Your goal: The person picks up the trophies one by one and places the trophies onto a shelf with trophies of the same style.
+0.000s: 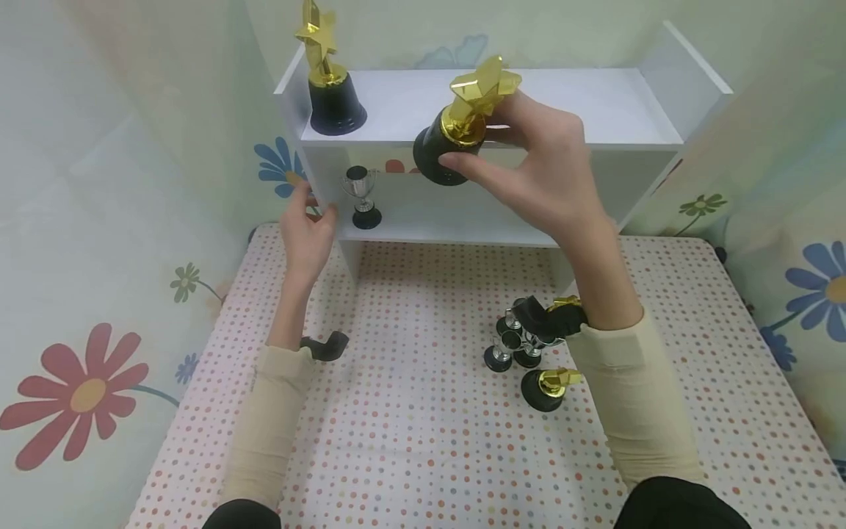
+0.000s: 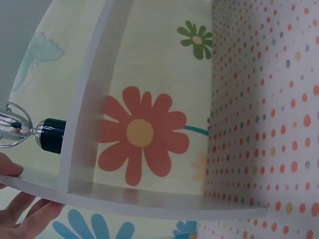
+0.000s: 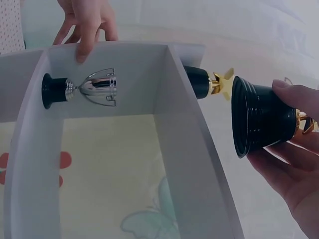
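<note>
In the head view my right hand grips a gold star trophy by its black base, tilted, in front of the upper shelf. The right wrist view shows its black base with fingers and thumb around it. My left hand pinches the side panel of the white shelf, thumb inside and fingers outside. Just inside that panel, a silver cup trophy stands upright on the lower shelf. Another gold star trophy stands on the upper shelf at the left end.
On the dotted tabletop, below the shelf at right, several small silver cup trophies stand grouped. A gold star trophy is in front of them, and another gold piece shows partly behind the right wrist. Flower-printed sheets surround the table.
</note>
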Tool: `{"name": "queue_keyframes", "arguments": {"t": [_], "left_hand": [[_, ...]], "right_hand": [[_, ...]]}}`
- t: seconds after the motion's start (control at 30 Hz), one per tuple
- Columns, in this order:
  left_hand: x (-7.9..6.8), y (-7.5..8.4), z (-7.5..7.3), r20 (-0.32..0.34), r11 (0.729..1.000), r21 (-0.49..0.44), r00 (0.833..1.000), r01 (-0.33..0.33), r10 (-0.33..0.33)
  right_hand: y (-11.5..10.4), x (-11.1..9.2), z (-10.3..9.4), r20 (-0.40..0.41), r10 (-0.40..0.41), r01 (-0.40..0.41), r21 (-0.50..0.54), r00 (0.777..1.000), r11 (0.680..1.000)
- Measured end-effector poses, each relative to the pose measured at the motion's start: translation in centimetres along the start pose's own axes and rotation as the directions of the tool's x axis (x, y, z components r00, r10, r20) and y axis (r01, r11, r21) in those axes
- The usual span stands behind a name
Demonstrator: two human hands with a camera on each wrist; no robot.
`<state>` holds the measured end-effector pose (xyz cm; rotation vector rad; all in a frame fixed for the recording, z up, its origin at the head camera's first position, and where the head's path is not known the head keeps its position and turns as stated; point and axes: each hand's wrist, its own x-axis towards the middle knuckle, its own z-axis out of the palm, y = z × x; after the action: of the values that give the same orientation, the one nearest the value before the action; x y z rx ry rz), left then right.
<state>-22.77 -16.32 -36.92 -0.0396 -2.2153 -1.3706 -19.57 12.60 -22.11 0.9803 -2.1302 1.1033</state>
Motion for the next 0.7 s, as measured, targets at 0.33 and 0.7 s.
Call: {"name": "queue_keyframes", "arguments": {"t": [0.33, 0.7], "left_hand": [[0.5, 0.4, 0.6, 0.014, 0.999, 0.034, 1.0, 0.017, -0.018], [0.1, -0.2, 1.1, 0.034, 0.999, 0.032, 0.999, 0.04, -0.041]], "right_hand": [[0.2, 1.6, 0.5, 0.019, 0.094, -0.094, 0.008, 0.995, 0.996], [1.2, 2.4, 1.1, -0.006, 0.078, -0.078, -0.004, 0.997, 0.997]]}}
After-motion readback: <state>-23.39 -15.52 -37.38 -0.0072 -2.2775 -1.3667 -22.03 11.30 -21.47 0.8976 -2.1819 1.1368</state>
